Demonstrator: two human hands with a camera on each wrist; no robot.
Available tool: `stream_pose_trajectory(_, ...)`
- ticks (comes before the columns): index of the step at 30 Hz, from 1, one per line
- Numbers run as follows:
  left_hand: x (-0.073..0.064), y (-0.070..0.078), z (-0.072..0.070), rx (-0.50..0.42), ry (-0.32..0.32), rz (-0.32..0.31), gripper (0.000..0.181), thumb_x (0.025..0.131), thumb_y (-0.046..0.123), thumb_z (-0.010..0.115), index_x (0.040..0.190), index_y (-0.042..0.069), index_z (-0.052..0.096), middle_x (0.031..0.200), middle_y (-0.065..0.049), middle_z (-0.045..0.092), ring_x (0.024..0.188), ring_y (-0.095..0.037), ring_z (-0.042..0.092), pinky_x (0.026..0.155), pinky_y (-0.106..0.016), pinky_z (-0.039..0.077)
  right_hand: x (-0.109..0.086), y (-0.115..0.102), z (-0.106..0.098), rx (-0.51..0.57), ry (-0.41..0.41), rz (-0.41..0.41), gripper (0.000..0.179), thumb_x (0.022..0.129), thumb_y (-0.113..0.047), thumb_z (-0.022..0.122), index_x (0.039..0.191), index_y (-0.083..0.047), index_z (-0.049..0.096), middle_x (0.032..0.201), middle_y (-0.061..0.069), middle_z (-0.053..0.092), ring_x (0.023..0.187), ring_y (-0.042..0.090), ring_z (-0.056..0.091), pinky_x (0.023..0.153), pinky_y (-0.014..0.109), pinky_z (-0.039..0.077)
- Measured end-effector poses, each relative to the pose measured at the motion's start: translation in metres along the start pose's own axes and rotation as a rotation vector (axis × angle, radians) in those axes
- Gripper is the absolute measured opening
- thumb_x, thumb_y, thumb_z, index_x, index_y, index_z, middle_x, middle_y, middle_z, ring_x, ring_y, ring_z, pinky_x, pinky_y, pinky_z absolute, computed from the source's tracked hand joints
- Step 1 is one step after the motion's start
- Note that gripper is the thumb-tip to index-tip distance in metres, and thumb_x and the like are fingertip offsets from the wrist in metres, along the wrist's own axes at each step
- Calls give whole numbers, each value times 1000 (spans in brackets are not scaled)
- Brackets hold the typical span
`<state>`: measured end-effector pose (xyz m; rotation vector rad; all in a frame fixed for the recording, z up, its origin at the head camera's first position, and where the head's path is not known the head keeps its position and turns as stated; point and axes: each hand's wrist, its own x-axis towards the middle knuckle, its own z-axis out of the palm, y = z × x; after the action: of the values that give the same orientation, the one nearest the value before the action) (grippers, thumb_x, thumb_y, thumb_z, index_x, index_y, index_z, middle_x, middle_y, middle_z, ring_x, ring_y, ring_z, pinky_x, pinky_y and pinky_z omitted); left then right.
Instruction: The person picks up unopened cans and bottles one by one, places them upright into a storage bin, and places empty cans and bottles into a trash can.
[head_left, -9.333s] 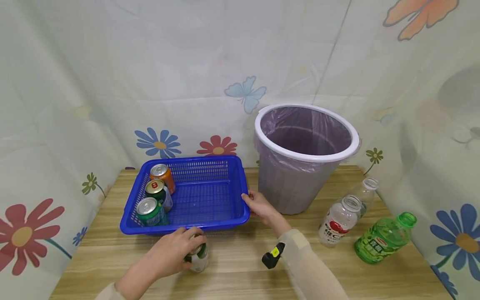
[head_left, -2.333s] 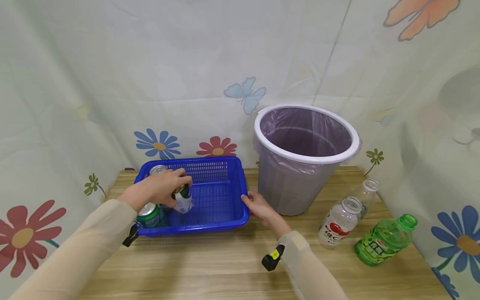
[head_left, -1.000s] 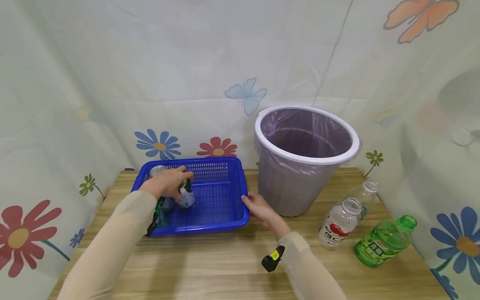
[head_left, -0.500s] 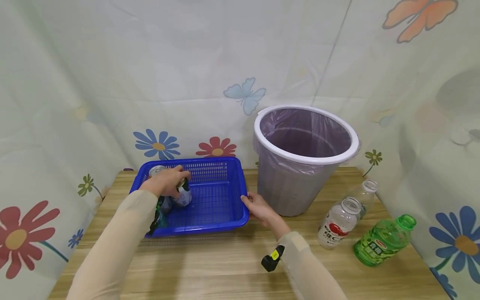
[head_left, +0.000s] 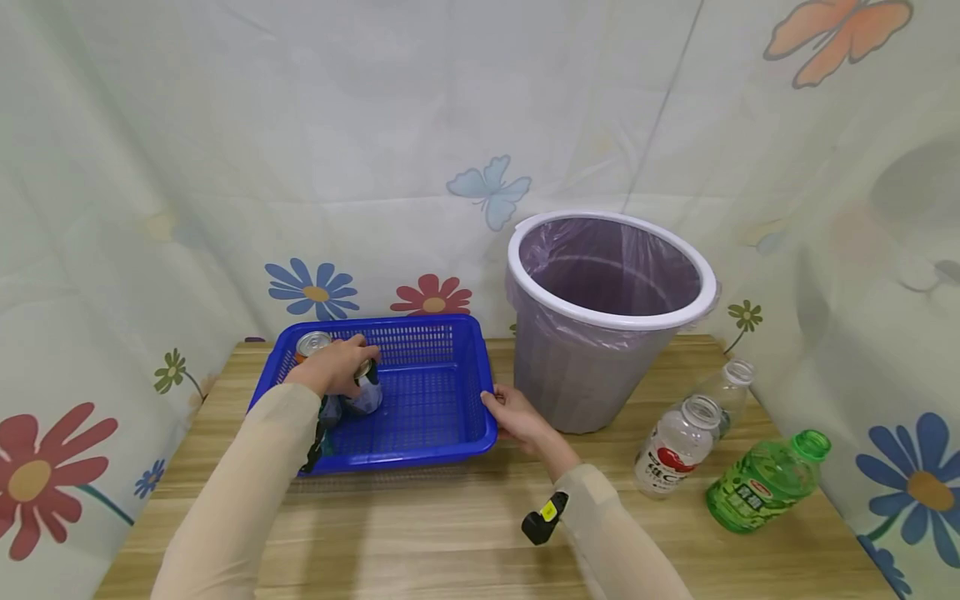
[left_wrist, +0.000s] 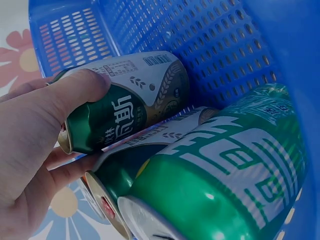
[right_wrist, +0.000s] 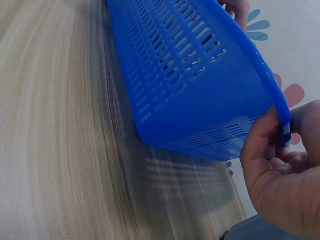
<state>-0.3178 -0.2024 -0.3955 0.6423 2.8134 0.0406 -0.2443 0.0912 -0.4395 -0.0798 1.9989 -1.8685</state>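
My left hand (head_left: 333, 367) holds a green-and-white drink can (head_left: 366, 398) inside the blue plastic basket (head_left: 397, 457). In the left wrist view the thumb lies along this can (left_wrist: 145, 95) near its top end, fingers on the far side. Beside it stand a matching green-and-white can (left_wrist: 117, 172) and a bright green can (left_wrist: 220, 175). An orange can (head_left: 313, 342) shows its silver lid behind the left hand; the hand and sleeve cover much of these cans. My right hand (head_left: 522, 417) pinches the basket's right rim, thumb and fingers curled round it in the right wrist view.
A grey bin (head_left: 585, 367) with a white rim and clear liner stands right of the basket. At the table's right are two clear bottles, one with a red-printed label (head_left: 675, 454), and a green bottle (head_left: 765, 483). A patterned curtain (head_left: 375, 167) hangs behind.
The left hand has carried the can from the table in front of the basket into it, right of the other cans. Lately it has shifted slightly left. The right hand keeps its hold.
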Motion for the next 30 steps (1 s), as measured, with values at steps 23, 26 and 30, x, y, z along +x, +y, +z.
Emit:
stream_pose_trajectory(23,5,-4,0,71,68,-3,50,72,16,77,119,13,59,114,-14,52,103,-35,51,90,-52,44,22,24,-5,16,22,2,35,98,-18,41,122,7,43,115,29,55,89,28,65,68,34,56)
stream_pose_trajectory(26,6,-4,0,77,88,-8,51,73,15,77,120,12,59,117,-15,52,107,-37,49,92,-53,42,22,24,-5,16,18,2,35,98,-19,41,123,7,43,115,28,55,87,25,65,67,33,56)
stream_pose_trajectory(30,8,-2,-2,62,88,-37,52,73,14,76,122,10,58,119,-16,51,109,-37,47,93,-53,42,21,24,-5,22,9,1,37,99,-19,41,124,8,42,113,26,57,84,21,65,69,34,56)
